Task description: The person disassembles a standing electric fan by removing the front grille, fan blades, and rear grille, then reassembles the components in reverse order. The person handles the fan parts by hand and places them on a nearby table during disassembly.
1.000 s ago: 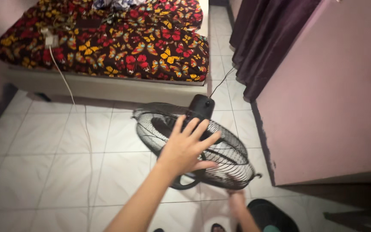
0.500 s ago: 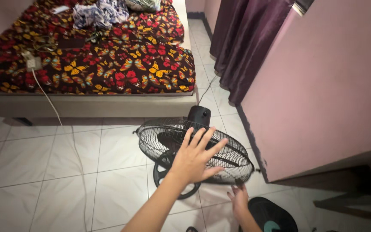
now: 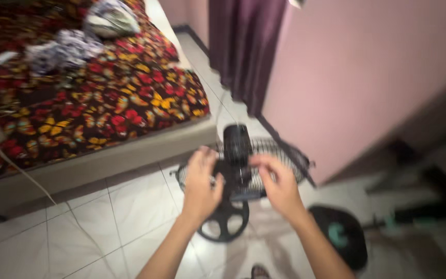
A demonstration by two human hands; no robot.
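Left hand (image 3: 201, 188): fingers curled against the left side of the black electric floor fan with round wire cage (image 3: 243, 165); gripping it, though blur hides the exact hold.
Right hand (image 3: 280, 186): fingers bent at the fan's right side; contact likely, closure cannot be told.
Fan position: on white floor tiles (image 3: 94, 227), just beside the mattress with red-and-yellow butterfly sheet (image 3: 94, 103).
Surroundings: purple curtain (image 3: 243, 46), pink wall (image 3: 367, 72), white cable (image 3: 21, 173).

black fan (image 3: 236, 155), dark bedspread (image 3: 94, 98) with red/yellow butterfly print, purple curtain (image 3: 241, 46), pink wall (image 3: 362, 67), white floor tiles (image 3: 109, 227).
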